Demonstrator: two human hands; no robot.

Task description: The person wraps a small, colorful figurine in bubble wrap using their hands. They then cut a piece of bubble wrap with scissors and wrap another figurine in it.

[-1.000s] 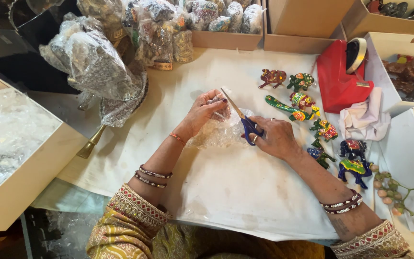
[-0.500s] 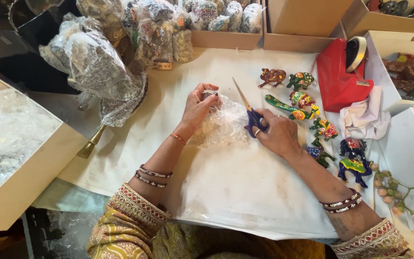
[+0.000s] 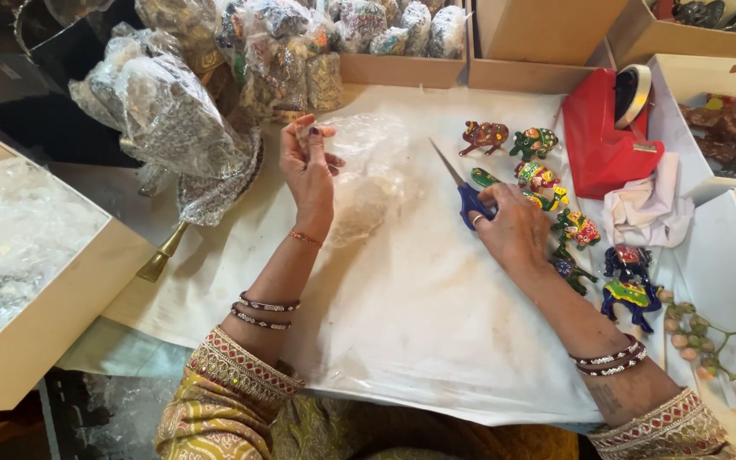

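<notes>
Your left hand [image 3: 308, 166] pinches one sheet of bubble wrap [image 3: 368, 175]. Your right hand [image 3: 513, 226] grips one pair of blue scissors [image 3: 463, 192]. Just right of the scissors stand eight painted animals [image 3: 536, 145].

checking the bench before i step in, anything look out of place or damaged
Nothing looks damaged. The bubble wrap lies crumpled beside the left hand; the right hand holds scissors blade-up near the figurines. A pale cloth sits bunched by the red tape dispenser.

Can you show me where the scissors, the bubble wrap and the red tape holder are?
scissors [image 3: 473, 207]: head view, blue handle in the right hand.
bubble wrap [image 3: 368, 170]: head view, middle of the clear sheet.
red tape holder [image 3: 600, 145]: head view, its red body.
</notes>
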